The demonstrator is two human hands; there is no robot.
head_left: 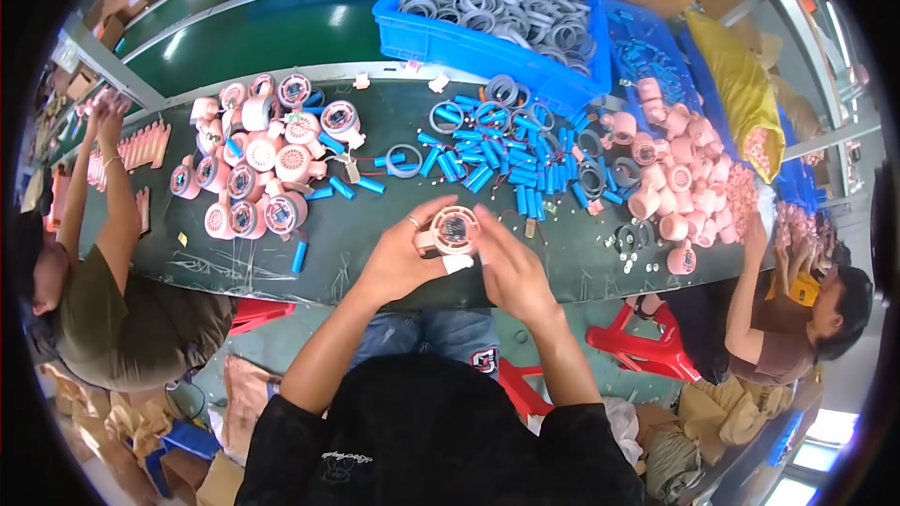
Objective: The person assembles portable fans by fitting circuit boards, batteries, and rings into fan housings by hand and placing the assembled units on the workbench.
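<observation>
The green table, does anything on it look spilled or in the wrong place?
Maybe one thing: a single blue cylinder lies by itself near the front edge of the table, off to the left of the left hand, well apart from the big blue heap.

Pink hsg [455, 245]: smooth, matt plast.; blue bin [478, 53]: semi-gloss plast.

white cursive lettering [347, 456] on black shirt [441, 422], red-and-white emblem [485, 361] on blue jeans [455, 330], neither clearly legible

pink housing [454, 230], blue cylinders [483, 152], grey rings [506, 0], dark green tabletop [361, 225]
</observation>
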